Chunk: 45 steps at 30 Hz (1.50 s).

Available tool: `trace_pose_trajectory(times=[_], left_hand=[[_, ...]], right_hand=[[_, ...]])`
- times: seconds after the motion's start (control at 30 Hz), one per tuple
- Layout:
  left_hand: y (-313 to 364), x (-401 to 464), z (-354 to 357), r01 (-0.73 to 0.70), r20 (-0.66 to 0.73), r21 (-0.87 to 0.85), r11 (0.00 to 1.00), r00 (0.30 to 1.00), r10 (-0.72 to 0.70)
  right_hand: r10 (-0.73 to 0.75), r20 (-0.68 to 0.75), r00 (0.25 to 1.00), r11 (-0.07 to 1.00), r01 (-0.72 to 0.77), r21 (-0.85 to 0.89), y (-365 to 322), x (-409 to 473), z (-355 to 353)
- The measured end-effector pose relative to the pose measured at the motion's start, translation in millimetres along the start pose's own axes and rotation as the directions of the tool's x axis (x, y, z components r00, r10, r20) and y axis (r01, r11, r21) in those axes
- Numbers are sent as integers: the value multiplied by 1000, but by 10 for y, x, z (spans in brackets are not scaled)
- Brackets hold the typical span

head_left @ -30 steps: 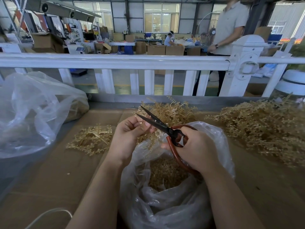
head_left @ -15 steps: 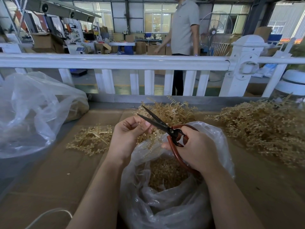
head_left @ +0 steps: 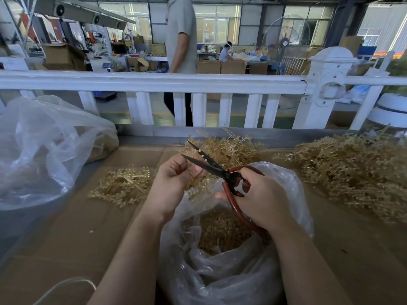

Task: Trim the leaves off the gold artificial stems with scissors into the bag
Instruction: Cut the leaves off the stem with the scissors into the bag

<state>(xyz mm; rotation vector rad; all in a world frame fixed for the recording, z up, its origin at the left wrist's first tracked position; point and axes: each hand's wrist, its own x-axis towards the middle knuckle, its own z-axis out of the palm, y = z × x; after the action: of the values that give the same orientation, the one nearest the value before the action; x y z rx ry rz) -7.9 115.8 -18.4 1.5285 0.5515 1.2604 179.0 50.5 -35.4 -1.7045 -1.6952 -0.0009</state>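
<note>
- The right hand [head_left: 262, 199] has its grip wrapped round the red-brown looped handles of the black-bladed scissors [head_left: 218, 170]; the blades stand parted, tips pointing up and away from the clear plastic bag [head_left: 293, 194] below.
- The left hand [head_left: 174, 181] has its grip clenched on a thin gold plastic stem [head_left: 203, 159], pinched between thumb and curled fingers; a short length with pale nubs crosses between the open blades, just above the bag's mouth.
- Handling, as a judgement: the stem looks very light, thin and springy, probably smooth enough to twist in a loose pinch. Best held close to the cut point, so it cannot bend away from the blades, with the fingertips kept clear of the edges.
- The bag sits on the brown cardboard-covered desk [head_left: 77, 227], limp and thin; its mouth sags and could fold shut. Inside lies a heap of cut gold leaves [head_left: 222, 230].
- Left of the bag lies a small pile of gold sprigs [head_left: 123, 187]; behind it a second pile [head_left: 226, 148]; right of it a big heap [head_left: 352, 172].
- Well left of the bag slumps a large clear plastic sack [head_left: 44, 146].
</note>
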Motion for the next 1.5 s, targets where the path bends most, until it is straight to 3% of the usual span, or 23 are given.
trace_pose_trajectory(times=[0.57, 0.93, 1.5], left_hand=[[-1, -7, 101, 46, 53, -65, 997, 998, -43], [-45, 16, 57, -21, -78, -8, 1000, 997, 20], [-71, -3, 117, 100, -16, -88, 991, 995, -102]], right_hand=[[18, -32, 999, 1000, -18, -6, 19, 5, 23], [26, -27, 999, 999, -26, -19, 48, 15, 37], [26, -25, 999, 999, -27, -32, -21, 3, 10]])
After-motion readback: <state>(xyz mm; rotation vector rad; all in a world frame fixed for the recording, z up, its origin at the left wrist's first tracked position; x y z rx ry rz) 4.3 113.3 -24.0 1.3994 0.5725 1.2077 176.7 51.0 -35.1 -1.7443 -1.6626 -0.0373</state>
